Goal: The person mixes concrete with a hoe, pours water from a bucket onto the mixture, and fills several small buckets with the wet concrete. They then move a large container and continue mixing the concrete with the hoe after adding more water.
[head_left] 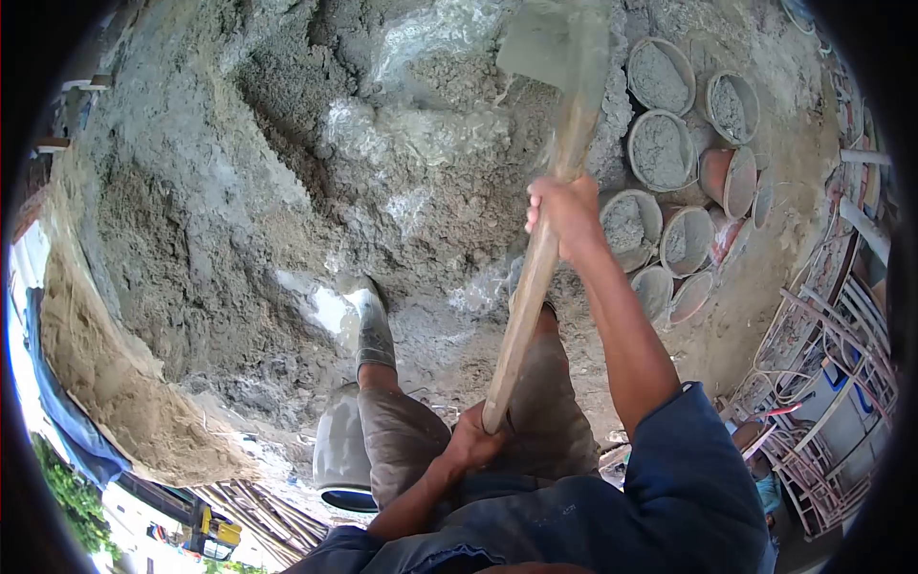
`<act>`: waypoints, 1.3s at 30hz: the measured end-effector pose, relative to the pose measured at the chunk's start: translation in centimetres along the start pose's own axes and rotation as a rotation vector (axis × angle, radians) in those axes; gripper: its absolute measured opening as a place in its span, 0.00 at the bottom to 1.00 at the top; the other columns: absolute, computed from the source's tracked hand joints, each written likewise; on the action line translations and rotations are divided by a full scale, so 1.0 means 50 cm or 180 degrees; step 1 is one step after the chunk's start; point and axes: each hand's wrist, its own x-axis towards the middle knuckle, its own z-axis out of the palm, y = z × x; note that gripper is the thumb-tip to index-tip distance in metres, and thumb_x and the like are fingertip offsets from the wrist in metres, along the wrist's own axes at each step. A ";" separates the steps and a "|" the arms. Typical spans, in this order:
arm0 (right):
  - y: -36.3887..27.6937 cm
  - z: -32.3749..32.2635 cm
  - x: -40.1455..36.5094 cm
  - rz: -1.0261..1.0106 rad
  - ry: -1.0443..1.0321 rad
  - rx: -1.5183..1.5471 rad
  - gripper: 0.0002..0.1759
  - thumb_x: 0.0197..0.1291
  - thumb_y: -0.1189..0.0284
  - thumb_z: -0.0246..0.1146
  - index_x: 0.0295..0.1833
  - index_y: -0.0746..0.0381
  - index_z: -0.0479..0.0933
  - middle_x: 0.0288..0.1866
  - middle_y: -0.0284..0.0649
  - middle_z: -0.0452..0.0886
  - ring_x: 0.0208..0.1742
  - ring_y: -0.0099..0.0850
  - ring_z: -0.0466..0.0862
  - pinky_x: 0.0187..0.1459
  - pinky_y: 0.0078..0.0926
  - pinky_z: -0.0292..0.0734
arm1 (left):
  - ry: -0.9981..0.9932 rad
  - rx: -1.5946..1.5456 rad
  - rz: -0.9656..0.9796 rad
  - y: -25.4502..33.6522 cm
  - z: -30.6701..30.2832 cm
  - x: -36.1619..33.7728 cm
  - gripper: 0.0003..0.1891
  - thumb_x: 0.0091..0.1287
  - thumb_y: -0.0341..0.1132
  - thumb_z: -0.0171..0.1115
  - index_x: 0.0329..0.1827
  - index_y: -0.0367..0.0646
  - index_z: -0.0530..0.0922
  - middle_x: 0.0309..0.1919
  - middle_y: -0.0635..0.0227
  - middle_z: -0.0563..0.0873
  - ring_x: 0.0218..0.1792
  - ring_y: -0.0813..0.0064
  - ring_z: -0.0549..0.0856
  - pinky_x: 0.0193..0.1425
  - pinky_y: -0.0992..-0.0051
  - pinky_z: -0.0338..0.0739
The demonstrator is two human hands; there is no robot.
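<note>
At the far left a blue sheet (76,435) runs along the edge of the sandy ground, with a yellow machine (225,534) further off. Next comes a wide heap of wet grey mix (220,230), spread over the ground in front of the person. A pale grey barrel (338,445) is just beside the left leg; its mouth is dark, so I cannot tell what it holds. The left boot (375,330) is at the edge of the mix. The left hand (473,440) is clenched around the bottom end of the handle of a hoe (524,320), and the right hand (571,215) grasps the same handle higher up. The hoe slants across the middle, its grey-smeared blade near the upper edge, over or against the mix; I cannot tell which. To the right is a group of round buckets (663,189): several upper and middle ones hold grey mix, near the rim in places. A reddish bucket (713,174) among them leans over, and two lower ones have contents I cannot make out. Metal frames (813,450) are piled at the far right
</note>
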 end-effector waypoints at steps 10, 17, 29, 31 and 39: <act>0.224 0.250 0.087 0.0693 0.0107 0.1414 0.06 0.56 0.77 0.59 0.29 0.61 0.69 0.22 0.36 0.70 0.20 0.30 0.73 0.25 0.37 0.76 | 0.0786 0.1977 0.0301 -0.018 -0.477 -0.041 0.15 0.56 0.35 0.63 0.47 0.42 0.77 0.35 0.47 0.85 0.41 0.44 0.84 0.46 0.54 0.78; 0.294 0.314 -0.293 0.0649 -0.0005 0.2125 0.09 0.51 0.80 0.63 0.33 0.61 0.69 0.26 0.39 0.73 0.23 0.33 0.77 0.31 0.42 0.78 | 0.0711 0.2304 -0.0219 -0.205 -0.619 -0.254 0.13 0.54 0.40 0.69 0.40 0.47 0.80 0.36 0.56 0.87 0.41 0.52 0.86 0.45 0.60 0.80; 0.248 0.287 0.018 0.1236 -0.0433 0.0311 0.06 0.49 0.81 0.62 0.26 0.66 0.71 0.19 0.38 0.72 0.15 0.30 0.74 0.15 0.33 0.71 | 0.0435 0.0797 -0.1290 -0.031 -0.229 -0.198 0.17 0.56 0.39 0.70 0.40 0.35 0.80 0.27 0.56 0.84 0.30 0.67 0.83 0.38 0.67 0.78; 0.220 0.251 0.025 0.1162 -0.0448 0.0248 0.06 0.50 0.81 0.62 0.26 0.65 0.71 0.20 0.38 0.72 0.16 0.29 0.74 0.17 0.32 0.71 | 0.0582 0.0736 -0.1383 -0.004 -0.172 -0.159 0.16 0.57 0.38 0.70 0.41 0.35 0.80 0.28 0.58 0.84 0.31 0.69 0.82 0.39 0.68 0.78; -0.077 0.153 0.199 -0.0493 -0.0208 0.0340 0.05 0.52 0.80 0.61 0.28 0.66 0.71 0.21 0.38 0.74 0.17 0.28 0.76 0.20 0.30 0.76 | 0.0698 0.0853 0.0236 0.087 -0.200 0.183 0.16 0.57 0.35 0.69 0.44 0.35 0.78 0.31 0.50 0.84 0.34 0.58 0.85 0.43 0.64 0.78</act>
